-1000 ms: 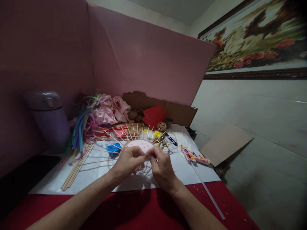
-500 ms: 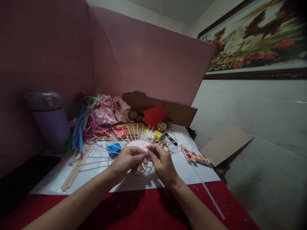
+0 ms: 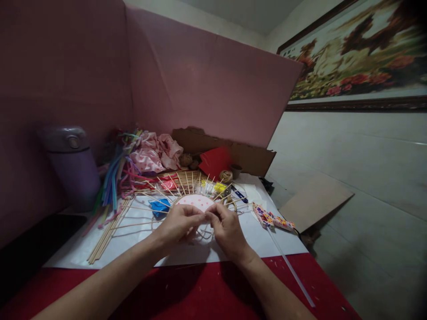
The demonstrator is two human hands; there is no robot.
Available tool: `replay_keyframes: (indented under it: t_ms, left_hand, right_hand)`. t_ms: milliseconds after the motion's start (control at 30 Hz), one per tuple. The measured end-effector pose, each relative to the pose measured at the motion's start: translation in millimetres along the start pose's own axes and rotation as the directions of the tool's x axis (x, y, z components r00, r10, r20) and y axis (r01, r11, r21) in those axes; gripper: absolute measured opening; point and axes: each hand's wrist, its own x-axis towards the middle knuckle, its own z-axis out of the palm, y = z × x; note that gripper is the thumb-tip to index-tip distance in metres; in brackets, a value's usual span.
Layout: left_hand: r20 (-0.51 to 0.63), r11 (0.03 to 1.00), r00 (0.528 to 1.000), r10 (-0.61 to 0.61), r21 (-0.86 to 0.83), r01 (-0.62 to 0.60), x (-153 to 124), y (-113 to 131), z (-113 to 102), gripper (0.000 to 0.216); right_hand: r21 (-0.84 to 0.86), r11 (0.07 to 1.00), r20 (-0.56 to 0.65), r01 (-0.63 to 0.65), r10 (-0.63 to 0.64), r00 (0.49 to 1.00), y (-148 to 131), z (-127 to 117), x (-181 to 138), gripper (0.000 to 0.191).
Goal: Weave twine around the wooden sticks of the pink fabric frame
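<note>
Red tablecloth (image 3: 207,289) nearest, white sheet (image 3: 260,240) on it. Left hand (image 3: 178,224) and right hand (image 3: 227,229) meet fingertip to fingertip, both pinched on a thin cane strand at the near edge of the pink dotted disc (image 3: 195,202). Wooden skewers (image 3: 160,193) fan out from the disc. Beyond: twine spool (image 3: 226,176), purple flask (image 3: 71,162), pink board (image 3: 207,75).

A table (image 3: 200,289) is being covered by a red cloth (image 3: 187,293) at the lower frame. A white sheet (image 3: 260,240) is being borne there, centre.
</note>
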Motion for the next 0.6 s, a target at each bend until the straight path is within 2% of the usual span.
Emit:
replay_keyframes:
  t_ms: [133,333,433,600]
  left_hand:
    - [-0.122,0.992,0.993,0.006,0.129,0.010,2.7,-1.7,5.1,0.029]
    - [-0.136,0.995,0.990,-0.023,0.098,0.037,5.4,-5.5,9.3,0.030]
    - [-0.112,0.997,0.992,-0.051,0.047,0.056,2.8,-2.9,8.0,0.029]
    - [0.035,0.991,0.999,-0.038,-0.129,0.042,1.0,-3.7,2.5,0.026]
  right_hand:
    - [-0.131,0.984,0.036,0.124,-0.120,0.992,3.0,4.9,-3.3,0.014]
    - [-0.167,0.980,0.026,0.108,-0.105,0.994,2.8,6.5,-5.4,0.017]
    - [-0.152,0.984,0.012,0.092,-0.091,0.996,3.2,5.3,-4.2,0.016]
    - [-0.009,1.000,-0.028,0.026,-0.026,0.999,4.5,2.5,-0.3,0.013]
